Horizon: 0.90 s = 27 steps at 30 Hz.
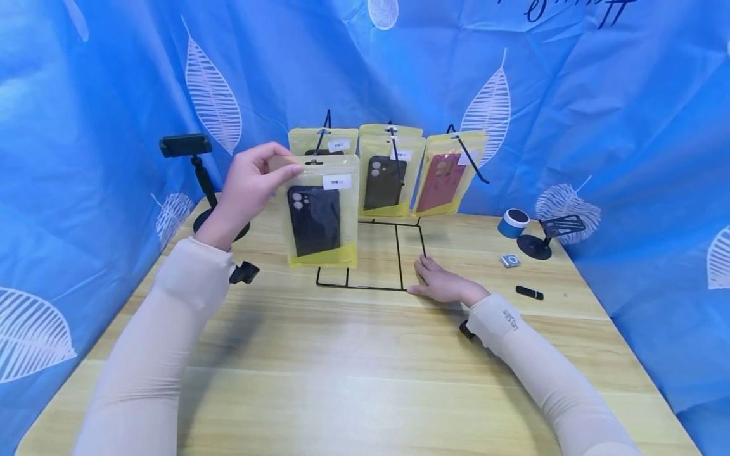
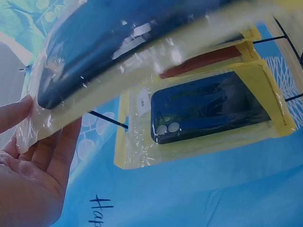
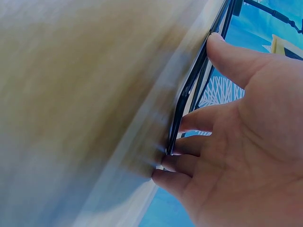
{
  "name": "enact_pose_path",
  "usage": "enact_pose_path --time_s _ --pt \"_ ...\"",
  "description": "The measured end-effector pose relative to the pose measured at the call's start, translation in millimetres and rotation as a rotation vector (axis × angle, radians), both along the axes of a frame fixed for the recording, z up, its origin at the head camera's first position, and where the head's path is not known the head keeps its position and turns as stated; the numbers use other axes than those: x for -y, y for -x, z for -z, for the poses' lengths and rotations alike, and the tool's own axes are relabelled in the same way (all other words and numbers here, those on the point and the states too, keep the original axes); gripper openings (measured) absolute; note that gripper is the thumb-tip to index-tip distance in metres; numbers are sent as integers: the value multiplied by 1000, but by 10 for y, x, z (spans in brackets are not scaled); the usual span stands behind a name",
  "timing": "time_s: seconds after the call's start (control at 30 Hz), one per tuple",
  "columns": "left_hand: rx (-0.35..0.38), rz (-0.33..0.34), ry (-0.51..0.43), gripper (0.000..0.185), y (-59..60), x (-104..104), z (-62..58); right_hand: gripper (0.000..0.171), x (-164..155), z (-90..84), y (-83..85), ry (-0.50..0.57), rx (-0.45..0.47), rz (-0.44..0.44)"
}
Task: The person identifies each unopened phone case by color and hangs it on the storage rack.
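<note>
Wooden tabletop (image 1: 365,392) is lying bare across the lower frame, giving both sleeves open room, while the right hand (image 1: 441,283) is pressing flat, fingers straight, on the corner of the black wire rack base (image 1: 371,253) at centre. Above it, centre-left, the left hand (image 1: 251,187) is pinching the top edge of a yellow packaged phone case (image 1: 322,212), dangling just before three hanging packs (image 1: 393,168). Swinging, it could be knocking those packs or slipping from the light pinch; the phone stand (image 1: 196,183) is crowding the left edge.
</note>
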<state>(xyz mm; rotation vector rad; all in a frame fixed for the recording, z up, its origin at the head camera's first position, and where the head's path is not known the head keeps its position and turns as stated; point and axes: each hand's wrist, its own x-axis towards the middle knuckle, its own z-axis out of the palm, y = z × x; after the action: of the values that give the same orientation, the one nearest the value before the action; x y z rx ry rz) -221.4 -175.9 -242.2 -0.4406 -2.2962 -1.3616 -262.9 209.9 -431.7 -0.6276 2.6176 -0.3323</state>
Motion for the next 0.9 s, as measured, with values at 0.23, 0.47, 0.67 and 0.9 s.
enact_pose_path --time_s 0.23,0.47,0.67,0.9 --pt "59 -31 -14 26 191 4 -6 84 3 7 10 -7 -7 -2" --pt "106 -21 -5 26 371 13 51 85 3 22 14 -7 -7 1" --pt "149 -42 27 25 522 -10 20 86 -7 21 11 -8 -9 5" --pt "223 -70 24 22 709 -38 -47 86 -15 32 18 -3 -14 -3"
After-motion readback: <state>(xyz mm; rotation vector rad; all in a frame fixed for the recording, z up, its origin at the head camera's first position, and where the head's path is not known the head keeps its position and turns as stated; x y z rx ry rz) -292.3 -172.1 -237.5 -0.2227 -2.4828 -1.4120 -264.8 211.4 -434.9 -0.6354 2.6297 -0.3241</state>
